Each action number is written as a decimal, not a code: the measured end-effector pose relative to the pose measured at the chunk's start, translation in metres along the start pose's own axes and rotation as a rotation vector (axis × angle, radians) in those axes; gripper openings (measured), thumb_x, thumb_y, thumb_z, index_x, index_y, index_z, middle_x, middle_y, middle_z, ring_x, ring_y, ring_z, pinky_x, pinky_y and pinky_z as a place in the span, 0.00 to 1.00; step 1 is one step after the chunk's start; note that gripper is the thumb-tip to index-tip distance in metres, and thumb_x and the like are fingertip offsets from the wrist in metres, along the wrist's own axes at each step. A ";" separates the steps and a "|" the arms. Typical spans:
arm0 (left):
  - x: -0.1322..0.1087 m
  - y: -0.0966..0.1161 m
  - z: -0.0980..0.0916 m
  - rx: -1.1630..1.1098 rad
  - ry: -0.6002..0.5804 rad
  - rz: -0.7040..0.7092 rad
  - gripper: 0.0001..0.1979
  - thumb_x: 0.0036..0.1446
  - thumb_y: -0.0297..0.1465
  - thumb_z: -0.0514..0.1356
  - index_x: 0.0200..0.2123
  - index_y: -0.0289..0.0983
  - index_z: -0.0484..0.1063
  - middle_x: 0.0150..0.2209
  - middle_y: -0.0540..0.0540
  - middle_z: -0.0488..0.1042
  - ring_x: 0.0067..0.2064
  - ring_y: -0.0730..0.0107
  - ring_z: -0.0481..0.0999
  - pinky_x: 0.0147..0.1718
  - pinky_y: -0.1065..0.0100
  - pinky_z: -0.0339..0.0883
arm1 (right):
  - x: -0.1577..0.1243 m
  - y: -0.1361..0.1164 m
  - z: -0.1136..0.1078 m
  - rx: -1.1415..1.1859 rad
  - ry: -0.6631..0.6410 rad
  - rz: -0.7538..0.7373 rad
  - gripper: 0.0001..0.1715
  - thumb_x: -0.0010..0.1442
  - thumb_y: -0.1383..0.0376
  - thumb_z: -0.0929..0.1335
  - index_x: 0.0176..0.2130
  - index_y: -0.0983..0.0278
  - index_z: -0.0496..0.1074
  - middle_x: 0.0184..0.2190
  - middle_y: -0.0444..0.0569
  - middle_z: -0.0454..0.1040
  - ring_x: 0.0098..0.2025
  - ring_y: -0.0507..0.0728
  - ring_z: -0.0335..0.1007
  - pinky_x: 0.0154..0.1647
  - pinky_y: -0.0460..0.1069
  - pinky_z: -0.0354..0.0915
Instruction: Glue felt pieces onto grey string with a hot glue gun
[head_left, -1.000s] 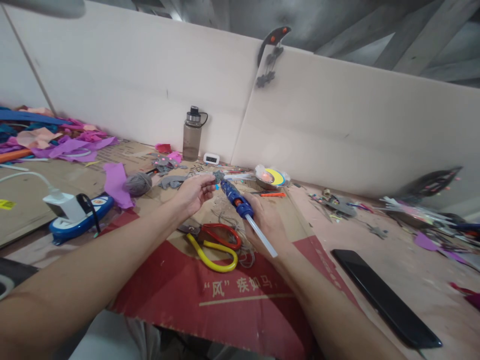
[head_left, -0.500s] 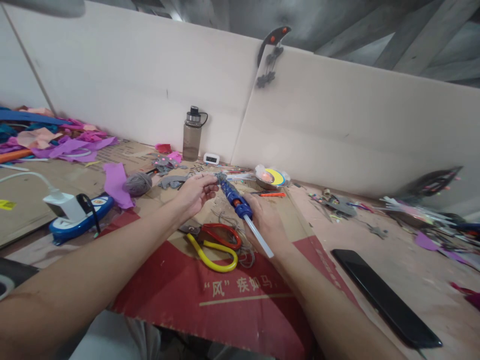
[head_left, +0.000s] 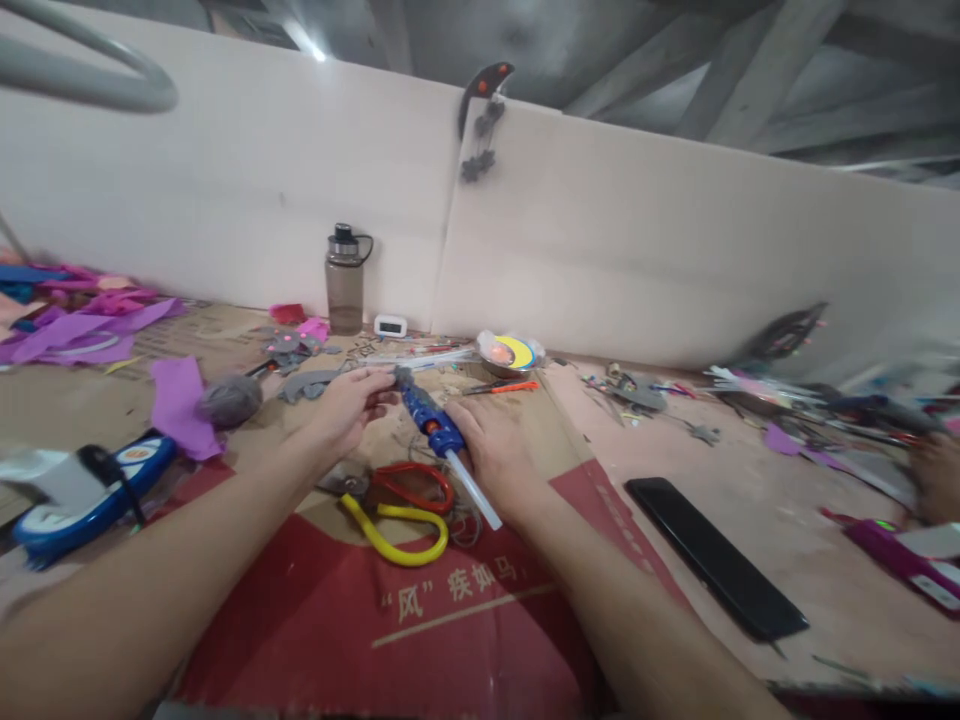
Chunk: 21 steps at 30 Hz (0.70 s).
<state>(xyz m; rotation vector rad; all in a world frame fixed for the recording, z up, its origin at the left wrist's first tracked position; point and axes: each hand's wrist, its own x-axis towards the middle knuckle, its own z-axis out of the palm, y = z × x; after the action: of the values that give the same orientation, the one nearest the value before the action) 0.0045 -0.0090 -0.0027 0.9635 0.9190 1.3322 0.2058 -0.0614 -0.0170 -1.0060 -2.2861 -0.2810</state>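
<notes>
My right hand is closed around a blue hot glue gun, whose front end points away from me. A clear glue stick juts from its back end toward me. My left hand pinches a small grey piece close to the gun's front end; its exact shape and whether the nozzle touches it are hard to make out. Just below both hands, scissors with one red and one yellow handle lie on the red-and-brown cardboard, beside some tangled grey thread.
At the left are a blue power strip, a grey yarn ball and purple scraps. Behind stand a bottle and a bowl. A black phone lies right; another person's hand is at the right edge.
The view has swung right, so things appear shifted left. Another person's hand and a magenta device have come into sight at the right. Both my hands keep their hold.
</notes>
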 end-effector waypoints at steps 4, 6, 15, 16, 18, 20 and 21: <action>0.017 0.003 -0.001 0.099 0.078 0.016 0.06 0.39 0.27 0.66 0.24 0.32 0.73 0.20 0.52 0.68 0.18 0.84 0.60 0.14 0.77 0.47 | 0.006 0.006 -0.001 0.093 0.061 0.032 0.25 0.52 0.70 0.62 0.51 0.67 0.62 0.45 0.56 0.69 0.46 0.60 0.64 0.48 0.55 0.64; 0.026 0.005 0.002 0.118 0.055 -0.006 0.07 0.38 0.27 0.66 0.23 0.32 0.71 0.19 0.52 0.66 0.18 0.84 0.60 0.13 0.77 0.45 | 0.007 0.008 -0.002 0.151 0.115 0.078 0.24 0.53 0.70 0.62 0.51 0.65 0.62 0.44 0.54 0.70 0.46 0.59 0.65 0.47 0.55 0.64; 0.039 0.005 0.032 0.014 -0.017 -0.178 0.08 0.39 0.28 0.65 0.23 0.32 0.68 0.23 0.50 0.68 0.20 0.83 0.60 0.14 0.78 0.48 | -0.003 0.017 0.006 0.272 0.320 0.452 0.19 0.60 0.63 0.62 0.51 0.62 0.62 0.37 0.51 0.73 0.37 0.58 0.71 0.39 0.52 0.68; 0.040 0.004 0.035 0.006 -0.019 -0.183 0.08 0.39 0.28 0.65 0.23 0.32 0.68 0.23 0.50 0.68 0.20 0.83 0.60 0.15 0.78 0.49 | -0.004 0.019 0.007 0.271 0.323 0.469 0.19 0.60 0.62 0.62 0.51 0.62 0.62 0.36 0.51 0.74 0.37 0.58 0.72 0.38 0.52 0.69; 0.042 0.004 0.040 -0.007 -0.026 -0.173 0.09 0.38 0.27 0.65 0.23 0.32 0.68 0.21 0.52 0.65 0.20 0.83 0.60 0.15 0.78 0.50 | -0.005 0.023 0.009 0.270 0.326 0.483 0.20 0.60 0.62 0.63 0.52 0.61 0.62 0.38 0.51 0.74 0.38 0.58 0.72 0.38 0.52 0.69; 0.043 0.004 0.043 -0.021 -0.045 -0.170 0.09 0.37 0.27 0.66 0.23 0.32 0.68 0.21 0.53 0.64 0.21 0.83 0.60 0.16 0.79 0.51 | -0.004 0.025 0.008 0.294 0.316 0.477 0.21 0.59 0.64 0.63 0.53 0.61 0.61 0.39 0.51 0.73 0.40 0.58 0.72 0.40 0.51 0.69; 0.043 0.004 0.044 -0.030 -0.056 -0.176 0.09 0.37 0.27 0.66 0.23 0.32 0.68 0.21 0.53 0.63 0.21 0.83 0.60 0.16 0.79 0.52 | -0.003 0.025 0.006 0.313 0.310 0.473 0.21 0.59 0.64 0.63 0.52 0.61 0.61 0.39 0.50 0.73 0.41 0.58 0.71 0.41 0.51 0.69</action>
<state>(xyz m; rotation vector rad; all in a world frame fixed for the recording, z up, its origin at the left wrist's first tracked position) 0.0453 0.0322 0.0167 0.8725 0.9168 1.1613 0.2229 -0.0435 -0.0254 -1.2012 -1.6898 0.1113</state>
